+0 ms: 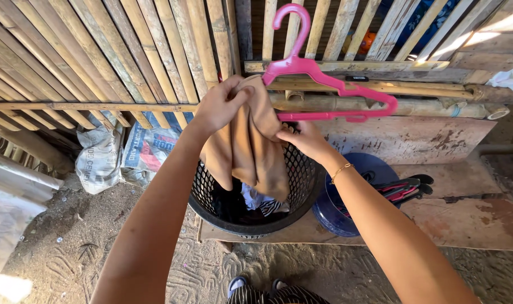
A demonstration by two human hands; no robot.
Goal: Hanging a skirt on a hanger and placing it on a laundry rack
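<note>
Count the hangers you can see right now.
1 clear pink hanger, under the tan cloth. Several more lie bundled in the blue basin; their count is unclear.

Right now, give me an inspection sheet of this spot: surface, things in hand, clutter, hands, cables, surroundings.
Surface: sandy ground with shoe prints; worn wooden board under the baskets.
Things in hand: tan cloth draped on a pink hanger, over a black mesh basket holding more clothes.
Clutter: blue basin with spare hangers; printed sacks against the fence.
Hands: left hand grips the cloth at the hanger's shoulder; right hand pinches the cloth's edge, gold bracelet on its wrist.
Cables: nothing seen.
Surroundings: bamboo slat fence, bamboo pole across it.
</note>
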